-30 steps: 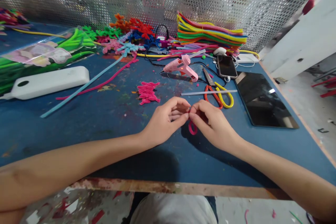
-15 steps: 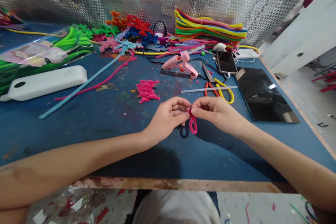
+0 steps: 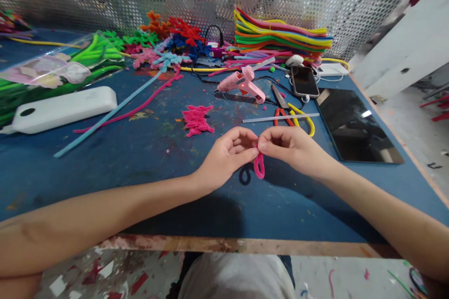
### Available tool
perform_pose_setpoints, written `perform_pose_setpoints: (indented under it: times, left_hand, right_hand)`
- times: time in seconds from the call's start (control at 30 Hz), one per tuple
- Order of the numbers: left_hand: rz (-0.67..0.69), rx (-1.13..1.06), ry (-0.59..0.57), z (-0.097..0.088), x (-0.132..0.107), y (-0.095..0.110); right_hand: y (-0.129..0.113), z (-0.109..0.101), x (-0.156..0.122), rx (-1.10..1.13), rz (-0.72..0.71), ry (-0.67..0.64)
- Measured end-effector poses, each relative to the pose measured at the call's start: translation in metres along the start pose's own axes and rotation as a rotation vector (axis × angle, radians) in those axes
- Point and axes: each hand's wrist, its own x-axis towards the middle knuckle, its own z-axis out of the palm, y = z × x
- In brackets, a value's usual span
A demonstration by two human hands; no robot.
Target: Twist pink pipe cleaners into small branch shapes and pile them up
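Observation:
A bright pink pipe cleaner (image 3: 259, 167), bent into a loop, hangs below my fingertips above the table. My left hand (image 3: 233, 152) pinches its upper end from the left. From the right, my right hand (image 3: 291, 149) pinches the same end, fingertips touching those of the left. The top of the piece is hidden by the fingers. Just beyond the left hand lies a small pile of pink pipe cleaner pieces (image 3: 198, 120). Scissors (image 3: 280, 98) with red and yellow handles lie past the right hand, a translucent glue stick (image 3: 280, 118) across them.
A pink glue gun (image 3: 242, 85) rests mid-table. Behind it are bundled pipe cleaners (image 3: 280, 35) and several coloured fuzzy shapes (image 3: 170, 60). A phone (image 3: 303, 81) and a black tablet (image 3: 359, 126) lie right. A white power strip (image 3: 66, 108) and a bag of green pipe cleaners (image 3: 94, 58) lie left.
Both hands stay pinched on the pink loop, with only a slight shift of the fingers. The whole view has moved slightly.

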Motion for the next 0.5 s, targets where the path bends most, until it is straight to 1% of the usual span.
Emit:
perform_pose_setpoints:
  times: [0.07, 0.17, 0.33, 0.5]
  left_hand:
    - [-0.021, -0.048, -0.01, 0.0003, 0.0, -0.0013]
    - [-0.067, -0.092, -0.028, 0.0005, 0.0006, -0.0028]
    - [-0.106, -0.088, -0.034, -0.0003, 0.0027, -0.0025]
    - [-0.118, -0.084, -0.077, -0.0023, 0.0028, -0.0026]
  right_hand:
    - [0.0013, 0.0007, 0.0005, 0.019, -0.005, 0.005]
    - [0.0011, -0.0001, 0.0014, 0.048, 0.014, -0.029]
    - [0.0004, -0.0023, 0.0027, 0.006, -0.022, -0.067]
    - [0.0026, -0.0023, 0.0028, -0.04, -0.038, -0.079]
